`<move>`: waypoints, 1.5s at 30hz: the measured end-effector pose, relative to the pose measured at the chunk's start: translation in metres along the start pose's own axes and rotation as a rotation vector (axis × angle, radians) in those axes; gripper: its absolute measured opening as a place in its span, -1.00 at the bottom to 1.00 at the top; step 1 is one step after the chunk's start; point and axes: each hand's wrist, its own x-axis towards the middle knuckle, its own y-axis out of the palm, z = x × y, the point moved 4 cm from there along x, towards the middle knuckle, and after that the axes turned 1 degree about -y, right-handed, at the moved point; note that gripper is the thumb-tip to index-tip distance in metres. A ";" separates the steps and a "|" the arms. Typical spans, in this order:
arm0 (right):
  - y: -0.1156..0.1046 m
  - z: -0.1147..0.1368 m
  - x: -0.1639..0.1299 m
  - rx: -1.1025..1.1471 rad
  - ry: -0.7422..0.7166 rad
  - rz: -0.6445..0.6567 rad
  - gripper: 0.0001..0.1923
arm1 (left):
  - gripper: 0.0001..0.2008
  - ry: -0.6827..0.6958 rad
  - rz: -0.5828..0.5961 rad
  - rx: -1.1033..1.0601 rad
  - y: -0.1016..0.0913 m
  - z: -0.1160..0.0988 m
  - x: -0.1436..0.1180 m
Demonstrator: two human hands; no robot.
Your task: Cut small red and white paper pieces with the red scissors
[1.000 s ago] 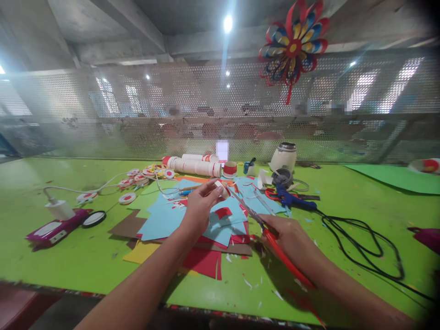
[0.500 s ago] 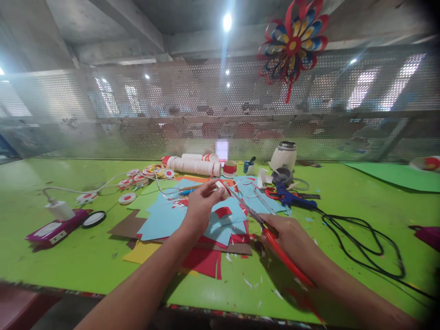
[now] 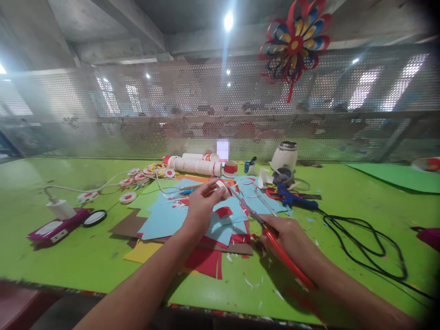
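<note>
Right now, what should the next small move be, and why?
Probably a careful snip with the scissors at the small white piece: the left hand pinches it, and the right hand holds them pointing towards it.

Vs. 1 sec ago, cam view's shifting a tiny bit, w/ hanging paper flower point(image 3: 294, 45), jar point(image 3: 286, 156), glue gun point(image 3: 298, 200) & power strip point(image 3: 57, 231) all sliding slightly to R in frame; purple thing point(image 3: 428, 236) at R edge is slipping farther out of view.
</note>
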 end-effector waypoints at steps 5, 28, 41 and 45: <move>0.001 0.000 0.000 0.013 0.007 -0.013 -0.70 | -0.62 -0.010 -0.007 -0.043 0.001 0.000 -0.002; 0.000 -0.002 0.001 -0.051 0.055 0.015 -0.66 | -0.71 -0.123 0.110 -0.164 -0.001 0.001 0.004; -0.003 -0.001 0.000 -0.005 0.039 0.019 -0.67 | -0.72 -0.080 0.098 -0.192 0.001 0.002 0.001; -0.003 0.000 0.000 -0.004 0.061 0.025 -0.69 | -0.71 -0.080 0.101 -0.182 0.001 0.001 0.001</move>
